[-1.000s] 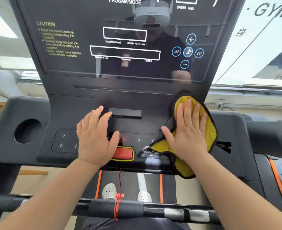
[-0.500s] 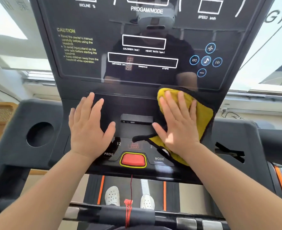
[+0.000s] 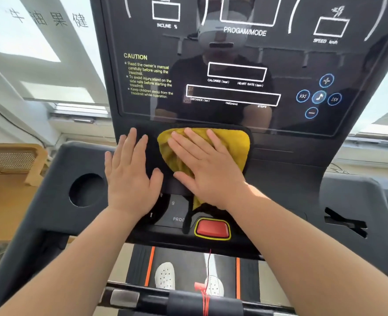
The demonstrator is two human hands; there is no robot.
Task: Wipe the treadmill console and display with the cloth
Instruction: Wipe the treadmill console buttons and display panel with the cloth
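The black treadmill console [image 3: 286, 185] fills the middle of the head view, with its glossy display [image 3: 234, 65] rising above. A yellow cloth with a black edge [image 3: 236, 144] lies flat on the console just under the display's lower edge. My right hand [image 3: 206, 169] presses on the cloth with fingers spread, covering its lower left part. My left hand [image 3: 131, 174] rests flat on the bare console right beside the cloth, fingers apart, holding nothing. The small black slot in the console's middle is hidden under the cloth and hand.
A red stop button with a yellow rim [image 3: 212, 228] sits below my right wrist, a red safety cord [image 3: 205, 290] hanging from it. A round cup holder [image 3: 85, 190] is at the left. The front handlebar [image 3: 142, 299] crosses the bottom. White shoes [image 3: 164, 275] stand on the belt.
My right hand has slid the cloth up and to the left, from the right side of the button panel to the console's middle under the display. My left hand moved up too.
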